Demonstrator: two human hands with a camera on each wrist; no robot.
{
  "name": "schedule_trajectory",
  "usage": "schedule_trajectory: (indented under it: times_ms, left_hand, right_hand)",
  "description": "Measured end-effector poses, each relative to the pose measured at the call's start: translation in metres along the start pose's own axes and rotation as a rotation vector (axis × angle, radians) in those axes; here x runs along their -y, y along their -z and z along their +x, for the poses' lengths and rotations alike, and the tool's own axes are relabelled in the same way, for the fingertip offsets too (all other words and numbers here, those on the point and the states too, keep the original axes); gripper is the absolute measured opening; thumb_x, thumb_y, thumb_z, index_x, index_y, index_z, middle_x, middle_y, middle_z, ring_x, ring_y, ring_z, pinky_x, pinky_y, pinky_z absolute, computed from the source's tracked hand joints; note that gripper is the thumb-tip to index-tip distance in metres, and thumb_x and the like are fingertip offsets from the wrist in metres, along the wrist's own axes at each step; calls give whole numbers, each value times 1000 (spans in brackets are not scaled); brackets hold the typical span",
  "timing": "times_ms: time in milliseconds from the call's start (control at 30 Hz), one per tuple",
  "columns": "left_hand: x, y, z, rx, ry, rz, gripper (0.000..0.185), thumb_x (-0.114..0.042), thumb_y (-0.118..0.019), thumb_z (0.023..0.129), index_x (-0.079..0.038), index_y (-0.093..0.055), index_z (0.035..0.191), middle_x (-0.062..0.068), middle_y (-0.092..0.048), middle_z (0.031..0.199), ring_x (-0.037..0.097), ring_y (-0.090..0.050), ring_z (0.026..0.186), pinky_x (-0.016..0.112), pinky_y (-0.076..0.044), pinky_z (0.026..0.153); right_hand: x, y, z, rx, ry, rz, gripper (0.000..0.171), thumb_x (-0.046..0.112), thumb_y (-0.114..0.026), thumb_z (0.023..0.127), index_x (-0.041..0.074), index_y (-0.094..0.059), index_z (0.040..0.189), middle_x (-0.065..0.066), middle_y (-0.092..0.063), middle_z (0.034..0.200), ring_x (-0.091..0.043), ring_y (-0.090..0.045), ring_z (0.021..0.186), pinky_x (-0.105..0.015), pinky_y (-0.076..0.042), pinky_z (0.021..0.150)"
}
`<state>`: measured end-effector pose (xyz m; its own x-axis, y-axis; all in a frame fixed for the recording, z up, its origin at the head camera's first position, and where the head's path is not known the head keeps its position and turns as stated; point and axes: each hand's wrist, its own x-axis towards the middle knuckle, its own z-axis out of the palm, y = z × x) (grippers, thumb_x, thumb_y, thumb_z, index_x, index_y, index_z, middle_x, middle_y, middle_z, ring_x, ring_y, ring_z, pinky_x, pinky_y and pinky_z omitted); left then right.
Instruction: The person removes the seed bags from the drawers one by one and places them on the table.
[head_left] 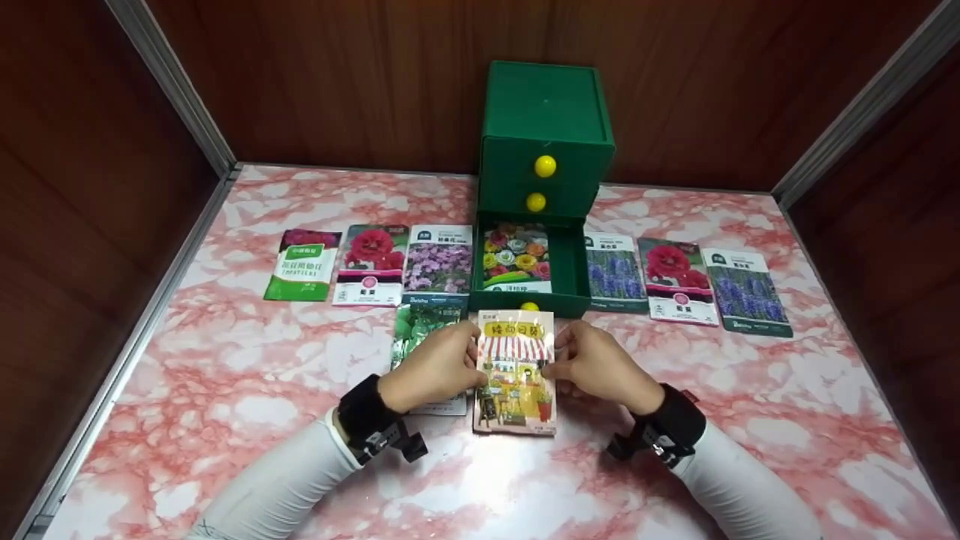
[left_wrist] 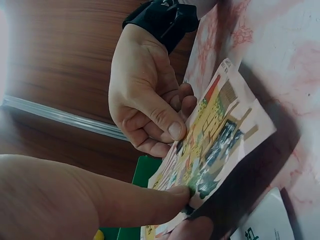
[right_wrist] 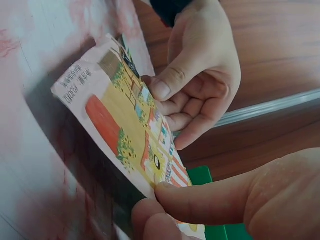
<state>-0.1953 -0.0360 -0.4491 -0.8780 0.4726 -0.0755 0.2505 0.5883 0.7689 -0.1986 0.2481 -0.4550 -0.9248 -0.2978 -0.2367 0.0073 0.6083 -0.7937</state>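
Packets of seeds lie in a row across the pink marbled desk [head_left: 247, 375], three left and three right of the green drawer box [head_left: 544, 135], whose open bottom drawer [head_left: 570, 262] holds a flower packet [head_left: 516, 256]. Both hands, left hand [head_left: 433, 365] and right hand [head_left: 600, 365], pinch the yellow shop-front packet [head_left: 516, 373] by its side edges, just before the drawer. A green packet [head_left: 420, 330] lies partly hidden under the left hand. Bare desk shows nearer the person.
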Motion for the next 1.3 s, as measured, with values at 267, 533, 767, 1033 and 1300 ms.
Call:
schedule_trajectory:
  times_ms: [267,533,767,1033,1300]
  left_hand:
    - [-1,-1,0,19,-20,55,34,-3,-90,80,-5,-65,103,0,-67,85,14,-60,74,35,-56,71]
    - [2,-3,2,28,12,67,51,-5,-92,80,6,-67,123,-4,-67,84,15,-62,76,43,-61,84]
    - [4,-3,3,28,19,65,39,-7,-92,81,2,-68,111,-3,-65,84,16,-60,75,41,-58,78]
    - [7,-5,6,9,27,79,34,-8,-93,80,-3,-65,97,-1,-60,84,17,-56,75,39,-52,71]
    - [9,-5,7,5,38,110,36,-13,-94,81,-2,-67,102,10,-67,96,23,-59,83,45,-56,78]
  right_hand:
    - [1,5,0,26,13,5,28,10,-88,95,-1,-64,105,-10,-72,75,-23,-71,60,-36,-60,55]
    - [-3,6,3,62,-14,27,24,11,-88,96,0,-67,99,-9,-74,75,-21,-74,60,-34,-61,56]
    - [-7,3,7,82,-41,2,23,14,-89,94,2,-71,100,-8,-75,76,-19,-72,59,-32,-60,55]
    - [-13,0,10,114,-5,57,34,16,-87,97,-5,-66,115,-12,-75,78,-20,-71,57,-33,-57,55]
    - [-15,-1,11,93,-1,45,37,20,-87,98,-5,-69,118,-10,-73,75,-16,-65,52,-31,-55,51]
